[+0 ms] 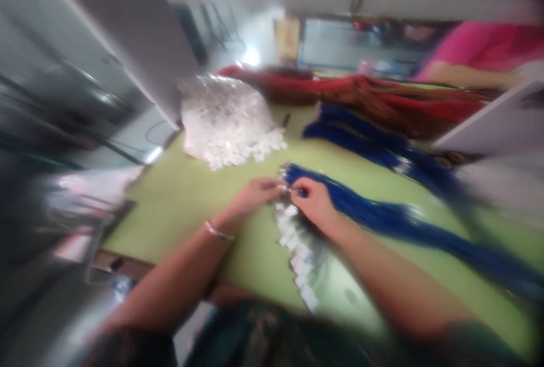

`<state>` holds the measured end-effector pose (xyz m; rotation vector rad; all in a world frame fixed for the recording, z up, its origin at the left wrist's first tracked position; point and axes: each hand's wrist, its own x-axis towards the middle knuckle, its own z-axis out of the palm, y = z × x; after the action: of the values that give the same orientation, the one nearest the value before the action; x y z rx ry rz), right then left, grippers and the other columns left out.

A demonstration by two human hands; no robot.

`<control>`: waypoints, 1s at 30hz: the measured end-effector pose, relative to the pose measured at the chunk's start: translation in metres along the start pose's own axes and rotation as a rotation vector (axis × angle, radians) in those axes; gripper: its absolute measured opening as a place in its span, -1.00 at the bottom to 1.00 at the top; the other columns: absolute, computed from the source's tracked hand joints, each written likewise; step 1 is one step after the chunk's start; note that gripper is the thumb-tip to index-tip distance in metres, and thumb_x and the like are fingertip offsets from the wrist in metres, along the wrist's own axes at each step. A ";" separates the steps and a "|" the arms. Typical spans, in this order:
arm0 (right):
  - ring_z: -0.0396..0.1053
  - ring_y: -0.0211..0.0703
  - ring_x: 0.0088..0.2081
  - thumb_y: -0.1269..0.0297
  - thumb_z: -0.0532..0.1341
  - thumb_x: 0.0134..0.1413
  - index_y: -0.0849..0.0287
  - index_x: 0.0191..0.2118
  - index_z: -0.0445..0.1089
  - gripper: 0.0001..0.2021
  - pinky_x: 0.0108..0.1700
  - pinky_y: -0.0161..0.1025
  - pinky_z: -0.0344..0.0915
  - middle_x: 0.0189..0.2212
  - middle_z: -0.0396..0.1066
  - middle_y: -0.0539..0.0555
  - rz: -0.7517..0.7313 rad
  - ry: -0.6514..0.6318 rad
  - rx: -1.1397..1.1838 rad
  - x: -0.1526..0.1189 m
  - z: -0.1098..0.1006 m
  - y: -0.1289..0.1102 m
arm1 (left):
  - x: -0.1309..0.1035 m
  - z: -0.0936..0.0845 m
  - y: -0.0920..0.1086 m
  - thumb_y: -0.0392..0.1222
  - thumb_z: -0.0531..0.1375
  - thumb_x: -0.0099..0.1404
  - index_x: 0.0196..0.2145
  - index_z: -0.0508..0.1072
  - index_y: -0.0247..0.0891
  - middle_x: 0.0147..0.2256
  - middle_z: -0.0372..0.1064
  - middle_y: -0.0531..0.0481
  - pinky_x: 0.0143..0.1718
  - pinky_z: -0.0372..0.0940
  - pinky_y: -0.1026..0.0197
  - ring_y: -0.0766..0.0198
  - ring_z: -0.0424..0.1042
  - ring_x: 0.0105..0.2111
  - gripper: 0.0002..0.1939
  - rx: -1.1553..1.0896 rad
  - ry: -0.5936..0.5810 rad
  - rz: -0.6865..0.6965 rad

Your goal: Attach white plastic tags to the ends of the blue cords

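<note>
Yellow-green desk (182, 197); deep blue cords (382, 214) across it, red cords (382, 98) behind, a white heap of tags (225, 123), a silver bangle (218, 232), and a pink sleeve (484, 44).

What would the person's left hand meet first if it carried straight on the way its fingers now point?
Most likely the right hand: the left hand points straight at it, fingertips nearly meeting at the end of the blue cord bundle. Blur hides any gap.
</note>
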<state>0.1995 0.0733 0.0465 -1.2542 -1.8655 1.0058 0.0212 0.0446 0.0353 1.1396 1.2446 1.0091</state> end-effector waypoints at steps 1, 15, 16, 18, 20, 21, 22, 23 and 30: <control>0.28 -0.26 -0.49 0.35 0.21 -0.19 0.21 -0.50 0.41 -0.94 -0.40 -0.33 0.20 -0.55 0.43 0.00 -0.004 -0.008 -0.030 0.000 0.001 0.001 | 0.000 0.001 0.000 -0.06 0.32 0.08 -0.22 0.58 -0.30 -0.41 0.50 -0.08 -0.40 0.27 0.28 0.35 0.37 -0.48 -0.67 0.045 0.015 0.013; 0.34 -0.23 -0.48 0.37 0.20 -0.13 0.20 -0.43 0.51 -0.87 -0.40 -0.34 0.20 -0.49 0.50 0.01 -0.009 -0.118 -0.146 0.003 -0.005 0.010 | 0.000 0.016 -0.010 -0.15 0.28 0.06 -0.28 0.61 -0.24 -0.44 0.53 -0.03 -0.37 0.33 0.25 0.24 0.44 -0.44 -0.76 0.210 0.184 0.049; 0.34 -0.23 -0.48 0.38 0.20 -0.13 0.21 -0.43 0.51 -0.87 -0.41 -0.34 0.19 -0.50 0.49 0.01 -0.008 -0.130 -0.143 0.003 -0.006 0.010 | 0.000 0.017 -0.011 -0.15 0.27 0.06 -0.29 0.61 -0.24 -0.42 0.53 -0.03 -0.36 0.34 0.25 0.23 0.45 -0.42 -0.77 0.217 0.181 0.057; 0.33 -0.24 -0.47 0.38 0.21 -0.15 0.23 -0.45 0.51 -0.88 -0.40 -0.35 0.19 -0.51 0.48 0.01 -0.009 -0.139 -0.127 0.005 -0.008 0.008 | 0.000 0.019 -0.010 -0.14 0.27 0.07 -0.31 0.61 -0.24 -0.37 0.55 -0.05 -0.32 0.35 0.24 0.21 0.46 -0.37 -0.78 0.231 0.176 0.077; 0.33 -0.24 -0.47 0.35 0.21 -0.12 0.24 -0.46 0.50 -0.88 -0.41 -0.35 0.19 -0.52 0.47 0.01 0.001 -0.146 -0.099 0.008 -0.010 0.007 | -0.001 0.018 -0.007 -0.13 0.27 0.08 -0.31 0.60 -0.25 -0.35 0.55 -0.06 -0.30 0.34 0.24 0.20 0.46 -0.35 -0.77 0.261 0.155 0.103; 0.32 -0.24 -0.49 0.31 0.20 -0.08 0.25 -0.47 0.49 -0.86 -0.42 -0.35 0.19 -0.54 0.46 0.01 0.020 -0.151 -0.088 0.010 -0.012 0.007 | -0.002 0.017 -0.004 -0.12 0.26 0.08 -0.30 0.60 -0.25 -0.34 0.55 -0.06 -0.30 0.34 0.24 0.20 0.46 -0.34 -0.76 0.291 0.134 0.116; 0.31 -0.25 -0.51 0.27 0.19 -0.04 0.25 -0.48 0.48 -0.82 -0.45 -0.35 0.17 -0.56 0.45 0.02 0.043 -0.155 -0.091 0.013 -0.013 0.008 | -0.004 0.016 -0.001 -0.13 0.25 0.09 -0.29 0.60 -0.25 -0.34 0.55 -0.06 -0.31 0.33 0.25 0.21 0.46 -0.35 -0.76 0.337 0.104 0.129; 0.29 -0.26 -0.53 0.23 0.17 0.00 0.25 -0.50 0.47 -0.78 -0.47 -0.35 0.16 -0.58 0.44 0.02 0.059 -0.154 -0.114 0.016 -0.014 0.009 | -0.006 0.016 0.001 -0.14 0.24 0.10 -0.28 0.59 -0.25 -0.35 0.55 -0.05 -0.32 0.32 0.26 0.22 0.46 -0.37 -0.76 0.399 0.063 0.138; 0.30 -0.22 -0.56 0.18 0.15 0.07 0.21 -0.56 0.42 -0.71 -0.49 -0.33 0.11 -0.61 0.43 0.09 -0.023 -0.028 -0.356 0.037 -0.015 0.016 | -0.035 0.056 -0.001 -0.21 0.13 0.21 -0.27 0.54 -0.20 -0.27 0.51 -0.03 -0.22 0.31 0.22 0.23 0.45 -0.30 -0.81 0.694 -0.353 0.370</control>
<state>0.2075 0.1151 0.0436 -1.4200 -2.1409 0.6999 0.0745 0.0048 0.0396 2.0472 1.1397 0.5880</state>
